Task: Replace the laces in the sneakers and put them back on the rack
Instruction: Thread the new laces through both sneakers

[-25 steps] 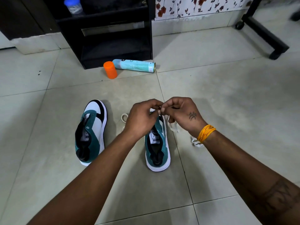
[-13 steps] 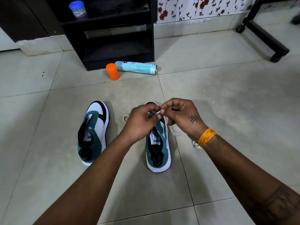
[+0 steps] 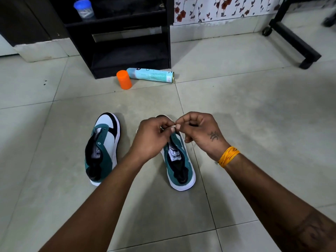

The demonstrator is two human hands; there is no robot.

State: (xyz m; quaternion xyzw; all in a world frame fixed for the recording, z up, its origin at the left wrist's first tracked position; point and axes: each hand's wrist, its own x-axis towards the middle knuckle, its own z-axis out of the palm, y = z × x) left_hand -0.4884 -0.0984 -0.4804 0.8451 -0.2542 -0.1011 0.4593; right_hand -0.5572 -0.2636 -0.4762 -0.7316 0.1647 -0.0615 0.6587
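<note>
A: Pinching something small, are they? Both hands meet right above the right sneaker [image 3: 179,160].

B: Yes. The left hand [image 3: 152,137] and the right hand [image 3: 201,132] touch at the fingertips, thumbs and forefingers curled together on a white lace tip [image 3: 173,126]. Only that small pale bit shows between the fingers; the rest of the lace is hidden behind the hands.

A: So both grips are closed on the lace?

B: Both pinch it, as far as I can see. The other fingers of each hand are curled in too. An orange band [image 3: 228,156] sits on the right wrist.

A: Where is the shoe under them?

B: On the floor [image 3: 254,124], toe pointing far, heel near. The hands cover its toe and front eyelets. Its teal upper, white sole and tongue label show below the hands.

A: And the other one?

B: The left sneaker [image 3: 102,148] lies just to the left, apart from the first, toe far, tilted slightly. Its eyelets show no lace.

A: The rack?

B: A black rack [image 3: 127,35] stands at the far side against the wall. A jar [image 3: 84,9] with a blue lid sits on its upper shelf.

A: Anything in front of it?

B: An orange cap [image 3: 124,79] stands upright on the floor, touching or just beside a pale blue can [image 3: 151,74] lying on its side. Far right there is a black wheeled frame [image 3: 294,39].
</note>
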